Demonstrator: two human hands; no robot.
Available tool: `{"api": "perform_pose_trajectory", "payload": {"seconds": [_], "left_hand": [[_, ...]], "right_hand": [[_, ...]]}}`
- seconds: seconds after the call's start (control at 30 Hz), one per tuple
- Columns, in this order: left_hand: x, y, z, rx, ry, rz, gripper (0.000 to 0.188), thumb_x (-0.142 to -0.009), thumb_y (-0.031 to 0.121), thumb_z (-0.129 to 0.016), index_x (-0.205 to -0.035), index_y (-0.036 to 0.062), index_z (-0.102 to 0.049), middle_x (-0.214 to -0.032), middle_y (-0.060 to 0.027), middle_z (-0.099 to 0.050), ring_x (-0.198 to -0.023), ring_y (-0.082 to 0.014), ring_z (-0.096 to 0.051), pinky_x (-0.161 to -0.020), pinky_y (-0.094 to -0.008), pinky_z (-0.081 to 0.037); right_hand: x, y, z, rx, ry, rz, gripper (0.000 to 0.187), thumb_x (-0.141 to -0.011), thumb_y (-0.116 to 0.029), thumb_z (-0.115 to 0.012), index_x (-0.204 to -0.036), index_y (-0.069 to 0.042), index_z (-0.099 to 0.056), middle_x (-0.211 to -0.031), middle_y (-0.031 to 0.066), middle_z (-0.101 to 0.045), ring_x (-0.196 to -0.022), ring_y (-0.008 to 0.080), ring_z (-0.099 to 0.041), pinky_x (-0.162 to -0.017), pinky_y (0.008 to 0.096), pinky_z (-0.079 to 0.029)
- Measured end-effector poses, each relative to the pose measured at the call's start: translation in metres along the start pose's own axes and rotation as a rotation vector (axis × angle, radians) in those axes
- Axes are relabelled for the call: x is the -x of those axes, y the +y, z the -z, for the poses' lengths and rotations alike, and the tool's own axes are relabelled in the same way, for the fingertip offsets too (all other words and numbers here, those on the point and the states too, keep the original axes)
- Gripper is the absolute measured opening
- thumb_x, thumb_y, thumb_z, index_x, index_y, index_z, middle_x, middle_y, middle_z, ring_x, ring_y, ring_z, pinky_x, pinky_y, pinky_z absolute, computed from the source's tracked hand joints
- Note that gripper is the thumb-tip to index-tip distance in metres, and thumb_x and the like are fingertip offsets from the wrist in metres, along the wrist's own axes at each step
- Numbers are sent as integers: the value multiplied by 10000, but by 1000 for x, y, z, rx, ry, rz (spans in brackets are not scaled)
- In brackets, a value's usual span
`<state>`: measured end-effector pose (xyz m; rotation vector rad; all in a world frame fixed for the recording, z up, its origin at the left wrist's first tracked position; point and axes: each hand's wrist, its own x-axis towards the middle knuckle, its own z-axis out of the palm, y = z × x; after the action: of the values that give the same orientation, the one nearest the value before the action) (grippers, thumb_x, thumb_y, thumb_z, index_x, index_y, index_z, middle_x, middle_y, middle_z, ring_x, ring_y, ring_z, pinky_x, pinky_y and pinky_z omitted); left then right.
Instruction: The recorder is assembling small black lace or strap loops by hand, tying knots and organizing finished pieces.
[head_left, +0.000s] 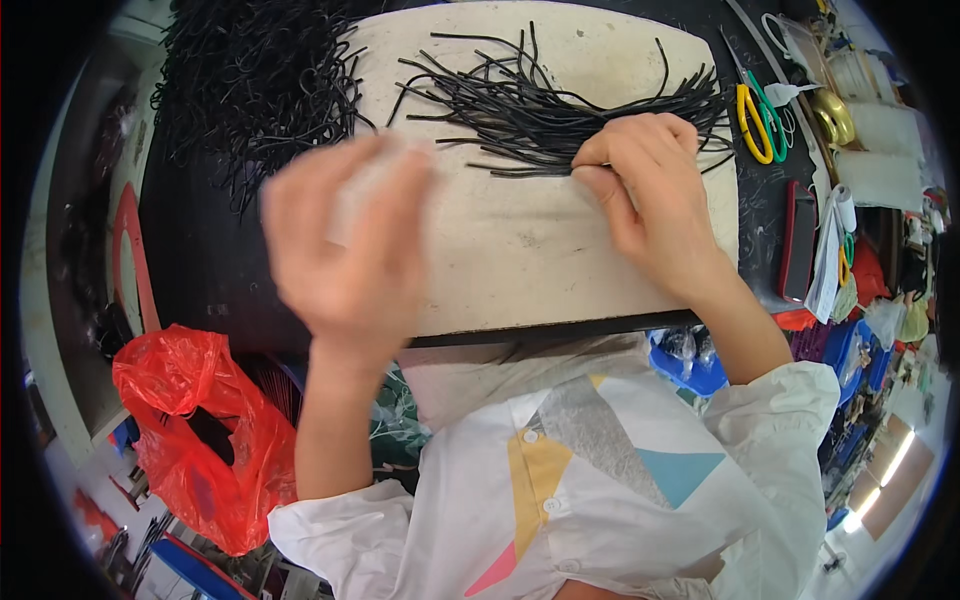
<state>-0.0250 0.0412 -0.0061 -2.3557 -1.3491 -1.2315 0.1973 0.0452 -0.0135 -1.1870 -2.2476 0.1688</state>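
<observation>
A loose bunch of thin black cords (530,110) lies across a pale board (540,270), most of the ends fanned out to the left. My right hand (655,195) rests at the near right side of this bunch. Its thumb and index finger are pinched together on the end of a black cord. Over the board's left edge, my left hand (345,240) is smeared by motion. Its thumb seems apart from the fingers, but whether it holds anything does not show. A large tangled heap of similar black cords (260,80) lies beyond it at the far left.
Scissors with yellow and green handles (754,125) lie right of the board, and a dark red and black block (798,240) sits nearer. A red plastic bag (215,450) hangs at the near left. A blue tray (700,378) shows below the table's front edge.
</observation>
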Motion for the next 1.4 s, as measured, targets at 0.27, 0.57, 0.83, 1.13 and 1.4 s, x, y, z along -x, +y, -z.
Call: {"api": "perform_pose_trajectory", "payload": {"seconds": [0.27,0.57,0.83,1.13,1.4], "left_hand": [[5,36,-4,496,-90,384,155,-655,-28,-677,-805,-4,-648,-747,-74,-585,-617,-157,-537,-514,-232,-420],[15,52,-3,1691,16,1304,209,-761,-15,-625,-954,-21,-544,-797,-92,-605,-660,-137,-593,-592,-222,-488],[20,48,5,1490,-205,1173,149,-738,-39,-632,-884,-61,-606,-818,-116,-624,-674,-123,-595,-609,-216,-490],[17,51,15,1116,-92,1021,130,-761,-63,-576,-890,-66,-586,-765,-149,-620,-650,-180,-621,-588,-239,-503],[18,52,-2,1356,67,1206,140,-756,-35,-616,-890,-66,-589,-781,-131,-622,-677,-156,-620,-625,-228,-507]], "right_hand": [[-7,-27,16,-534,18,-179,113,-697,-5,-654,-801,-16,-612,-694,67,-568,-568,151,-540,-489,248,-416],[5,-40,-4,-894,79,-367,154,-700,31,-651,-845,-18,-650,-695,39,-570,-589,61,-507,-501,185,-382],[8,-45,6,-1137,-107,-628,71,-775,-60,-605,-804,3,-622,-695,31,-579,-578,22,-478,-492,176,-371],[3,-22,15,-145,-19,128,122,-669,-93,-680,-764,-44,-621,-593,37,-524,-527,156,-505,-457,274,-382],[-9,-33,32,-1225,-214,-667,153,-690,-75,-707,-791,-18,-608,-655,27,-591,-582,98,-548,-517,216,-439]]}}
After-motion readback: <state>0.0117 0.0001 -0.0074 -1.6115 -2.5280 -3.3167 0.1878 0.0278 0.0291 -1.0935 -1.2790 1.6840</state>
